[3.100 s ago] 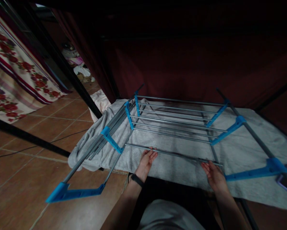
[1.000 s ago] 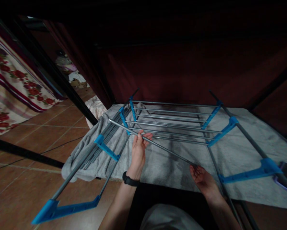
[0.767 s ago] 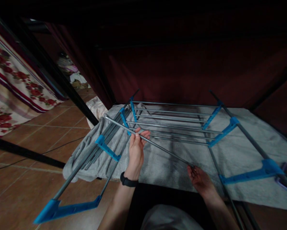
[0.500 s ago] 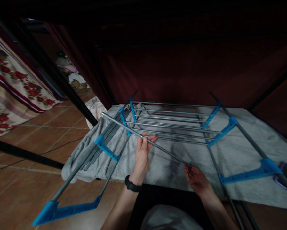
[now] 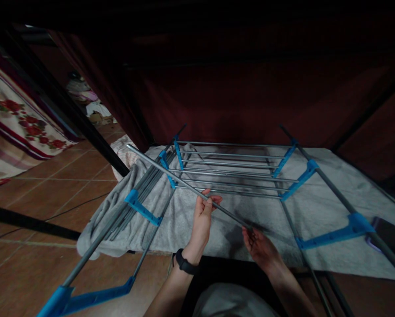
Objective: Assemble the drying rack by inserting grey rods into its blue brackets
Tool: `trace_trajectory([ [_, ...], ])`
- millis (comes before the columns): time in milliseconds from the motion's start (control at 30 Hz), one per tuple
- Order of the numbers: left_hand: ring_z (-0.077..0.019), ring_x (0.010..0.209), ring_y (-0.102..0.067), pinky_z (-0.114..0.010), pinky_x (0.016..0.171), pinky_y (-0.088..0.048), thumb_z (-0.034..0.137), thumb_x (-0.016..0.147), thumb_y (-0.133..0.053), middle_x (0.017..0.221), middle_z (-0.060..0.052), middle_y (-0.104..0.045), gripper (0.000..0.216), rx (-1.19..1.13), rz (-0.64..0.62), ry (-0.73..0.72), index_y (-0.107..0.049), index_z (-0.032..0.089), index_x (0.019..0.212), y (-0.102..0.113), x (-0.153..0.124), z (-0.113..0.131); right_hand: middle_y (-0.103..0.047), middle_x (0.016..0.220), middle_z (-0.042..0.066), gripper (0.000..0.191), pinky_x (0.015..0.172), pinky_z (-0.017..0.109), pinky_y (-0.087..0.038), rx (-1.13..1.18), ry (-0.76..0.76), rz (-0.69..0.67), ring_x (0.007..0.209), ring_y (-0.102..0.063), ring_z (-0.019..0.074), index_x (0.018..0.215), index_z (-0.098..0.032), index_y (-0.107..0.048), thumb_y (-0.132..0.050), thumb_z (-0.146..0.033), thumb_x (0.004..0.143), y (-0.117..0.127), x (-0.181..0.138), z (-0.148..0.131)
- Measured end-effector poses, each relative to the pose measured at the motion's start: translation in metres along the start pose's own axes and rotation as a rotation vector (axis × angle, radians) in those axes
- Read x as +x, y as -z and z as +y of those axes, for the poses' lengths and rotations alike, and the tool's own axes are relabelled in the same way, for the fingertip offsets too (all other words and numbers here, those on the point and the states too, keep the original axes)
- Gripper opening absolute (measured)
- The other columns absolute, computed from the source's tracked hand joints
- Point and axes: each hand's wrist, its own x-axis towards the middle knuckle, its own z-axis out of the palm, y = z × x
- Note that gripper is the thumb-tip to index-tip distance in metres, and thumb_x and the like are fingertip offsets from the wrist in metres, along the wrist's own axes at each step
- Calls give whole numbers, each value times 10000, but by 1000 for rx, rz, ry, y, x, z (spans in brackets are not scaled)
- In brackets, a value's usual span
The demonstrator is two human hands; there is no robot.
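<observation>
A thin grey metal rod slants across the rack, its far end up to the left. My left hand, with a black wristband, pinches it near the middle between thumb and fingers. At the rod's lower end, the fingers of my right hand close around the tip. Beneath and beyond lies a partly assembled drying rack with blue plastic brackets on both sides. Several crossbars span its far brackets. The near right bracket and the near left bracket have no crossbar between them.
Loose rods lie bundled at the left on a grey blanket. A dark phone-like object rests at the right. Black bars cross the left side, above a tiled floor. A dark red panel stands behind.
The rod has shifted slightly in view, its lower end moving left with my right hand. My left hand has moved a little right and down along with it, and both hands keep hold.
</observation>
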Motion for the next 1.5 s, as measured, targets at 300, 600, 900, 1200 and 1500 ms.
trace_trajectory([
  [300, -255, 996, -763, -423, 988, -558, 494, 916, -845, 930, -21, -783, 437, 72, 46, -52, -683, 299, 1272, 8, 11, 21, -821, 818, 21, 178, 754, 244, -688, 3, 106, 42, 751, -799, 143, 847, -208, -727, -678, -48, 906, 17, 4, 7],
  [600, -265, 1008, -784, -450, 1041, -568, 501, 933, -829, 942, -32, -805, 462, 77, -36, -30, -655, 288, 1305, 0, 1, 5, -826, 858, 61, 115, 736, 247, -688, -55, 51, 11, 761, -803, 163, 877, -166, -741, -781, -62, 846, 13, -3, 23],
  [900, -258, 1000, -757, -424, 1014, -552, 432, 934, -825, 949, -36, -784, 434, 98, -108, 31, -650, 280, 1300, -8, -22, -17, -826, 848, 109, 172, 700, 266, -656, -210, -45, -32, 707, -774, 155, 845, -164, -726, -632, -104, 976, -4, -18, 39],
  [1200, -212, 853, -691, -373, 891, -544, 462, 973, -751, 843, 3, -706, 425, 218, -207, -19, -603, 258, 1315, -3, -25, -26, -846, 1033, 101, 404, 817, 381, -625, -545, 32, -170, 853, -784, 226, 1023, -194, -778, -877, -499, 778, 10, -17, 45],
  [1500, -174, 789, -636, -327, 815, -511, 413, 1043, -608, 827, 28, -634, 385, 420, -232, -114, -598, 222, 1377, 17, -24, -17, -848, 1028, 107, 614, 916, 477, -584, -747, 287, -123, 962, -758, 297, 912, -255, -809, -947, -722, 536, -8, -20, 15],
])
